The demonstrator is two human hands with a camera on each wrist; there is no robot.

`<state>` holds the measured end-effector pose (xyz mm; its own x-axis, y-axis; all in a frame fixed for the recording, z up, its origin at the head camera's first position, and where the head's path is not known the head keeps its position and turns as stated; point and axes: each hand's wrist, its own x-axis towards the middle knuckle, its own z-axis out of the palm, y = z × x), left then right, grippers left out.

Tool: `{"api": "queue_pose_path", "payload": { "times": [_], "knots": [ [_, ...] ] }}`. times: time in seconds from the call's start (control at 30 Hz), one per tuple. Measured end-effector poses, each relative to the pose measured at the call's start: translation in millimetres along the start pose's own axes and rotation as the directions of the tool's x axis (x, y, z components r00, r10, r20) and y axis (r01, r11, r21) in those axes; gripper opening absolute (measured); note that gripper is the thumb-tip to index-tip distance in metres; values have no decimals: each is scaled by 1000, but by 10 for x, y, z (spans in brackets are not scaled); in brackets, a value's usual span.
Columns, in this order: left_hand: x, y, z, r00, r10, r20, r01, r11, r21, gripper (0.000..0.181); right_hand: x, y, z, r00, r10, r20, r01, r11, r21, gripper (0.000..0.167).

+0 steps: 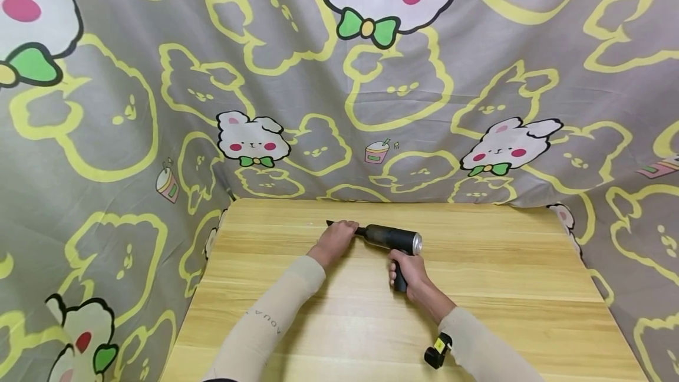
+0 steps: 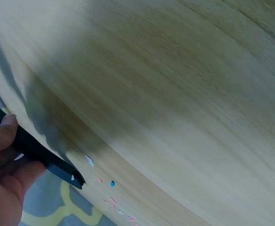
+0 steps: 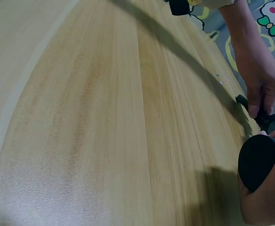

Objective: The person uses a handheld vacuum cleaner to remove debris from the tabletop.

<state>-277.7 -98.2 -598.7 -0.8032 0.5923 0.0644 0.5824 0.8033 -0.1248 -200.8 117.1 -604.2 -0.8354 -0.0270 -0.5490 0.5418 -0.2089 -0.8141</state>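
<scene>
A black handheld vacuum cleaner (image 1: 386,237) with a silver rear end is held above the far part of the table, its nozzle aimed left. My right hand (image 1: 411,270) grips its handle, and the black handle end (image 3: 258,162) shows in the right wrist view. My left hand (image 1: 338,240) pinches the narrow nozzle (image 2: 48,157) between thumb and fingers. Just past the nozzle's tip, small coloured scraps (image 2: 112,183) lie scattered on the wood, including a larger pale piece (image 2: 90,160). Whether the tip touches the table, I cannot tell.
The light wooden table (image 1: 350,329) reaches back to a grey patterned curtain (image 1: 313,93), which hangs along its far edge and both sides. A black wrist camera with a yellow label (image 1: 438,351) sticks out from the right sleeve.
</scene>
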Motion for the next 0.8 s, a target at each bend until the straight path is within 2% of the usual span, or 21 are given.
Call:
{"api": "queue_pose_path", "payload": {
  "times": [0.27, 0.6, 0.8],
  "knots": [
    [-23, -59, 3, 1000, -15, -21, 14, 1000, -27, 31, 28, -47, 42, 1000, 4, 15, -4, 999, -34, 13],
    [-77, -142, -44, 999, -43, 24, 44, 997, -60, 36, 83, -123, 107, 999, 13, 40, -11, 999, -51, 15],
    [-112, -194, -29, 999, -39, -7, 39, 998, -47, 35, 110, -142, 140, 998, 14, 54, -10, 997, -70, 16]
  ]
}}
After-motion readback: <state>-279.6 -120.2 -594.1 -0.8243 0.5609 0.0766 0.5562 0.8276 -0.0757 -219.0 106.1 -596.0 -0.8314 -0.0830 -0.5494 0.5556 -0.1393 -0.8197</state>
